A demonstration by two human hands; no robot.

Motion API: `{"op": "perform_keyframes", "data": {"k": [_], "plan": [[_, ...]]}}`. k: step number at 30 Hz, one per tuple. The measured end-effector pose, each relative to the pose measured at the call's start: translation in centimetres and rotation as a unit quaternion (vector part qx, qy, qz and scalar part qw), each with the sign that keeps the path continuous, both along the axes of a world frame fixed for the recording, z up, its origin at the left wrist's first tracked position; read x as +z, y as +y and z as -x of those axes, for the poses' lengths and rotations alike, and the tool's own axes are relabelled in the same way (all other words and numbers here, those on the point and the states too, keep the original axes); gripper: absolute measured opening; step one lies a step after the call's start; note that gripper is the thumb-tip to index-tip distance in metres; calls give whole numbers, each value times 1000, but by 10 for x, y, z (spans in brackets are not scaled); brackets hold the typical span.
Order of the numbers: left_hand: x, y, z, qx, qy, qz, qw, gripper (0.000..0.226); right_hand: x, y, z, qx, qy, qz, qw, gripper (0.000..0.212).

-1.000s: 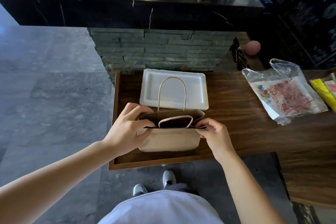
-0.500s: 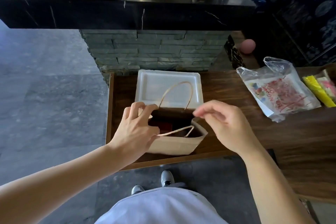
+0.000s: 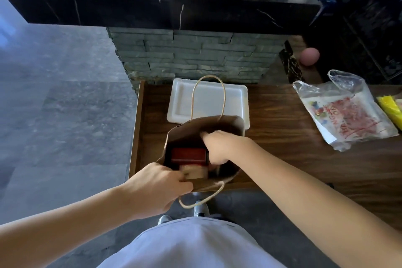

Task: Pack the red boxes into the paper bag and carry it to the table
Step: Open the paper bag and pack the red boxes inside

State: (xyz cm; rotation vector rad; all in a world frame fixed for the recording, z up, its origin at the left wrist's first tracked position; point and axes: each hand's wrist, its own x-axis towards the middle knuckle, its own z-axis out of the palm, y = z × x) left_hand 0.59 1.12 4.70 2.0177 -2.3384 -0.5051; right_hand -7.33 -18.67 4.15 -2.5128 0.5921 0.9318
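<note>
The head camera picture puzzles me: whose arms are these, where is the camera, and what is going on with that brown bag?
There is no machine here. A person wears a wide-angle camera on the head, looking forward and down, so you see their own arms, shirt and shoes.

The left hand grips the near edge of a brown paper bag, holding its mouth open. The right hand reaches down into the bag; what its fingers hold, if anything, is hidden.

Inside the bag lies a red box, with a paler box nearer the camera.

The bag stands on a dark wooden counter. Behind it lies a white foam tray. To the right is a clear plastic bag with printed red contents, and a yellow packet at the picture's edge.
</note>
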Motion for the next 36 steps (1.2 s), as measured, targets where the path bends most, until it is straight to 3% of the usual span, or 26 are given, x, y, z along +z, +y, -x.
{"op": "perform_keyframes", "data": {"k": [6,13,18,22,27,33,36], "plan": [[2,11,11,50,-34,-77,995,24,-5,-13,4,7,-1,18,1000,94],[-4,8,13,26,-21,-138,990,25,10,-33,4,-56,9,-34,998,64],[3,-33,6,-10,12,-361,932,37,7,-16,-18,-6,77,-32,997,49],[9,-81,3,-9,69,-458,886,44,-10,14,-47,79,141,-8,987,36],[-20,-94,11,-4,-97,-445,890,32,-42,23,-49,-24,68,-48,996,31],[-48,-83,37,-39,-109,-462,879,32,-61,7,-45,-28,-25,-55,998,36],[-58,-80,39,0,-133,-426,895,30,-74,3,-49,19,-12,-47,999,32]]}}
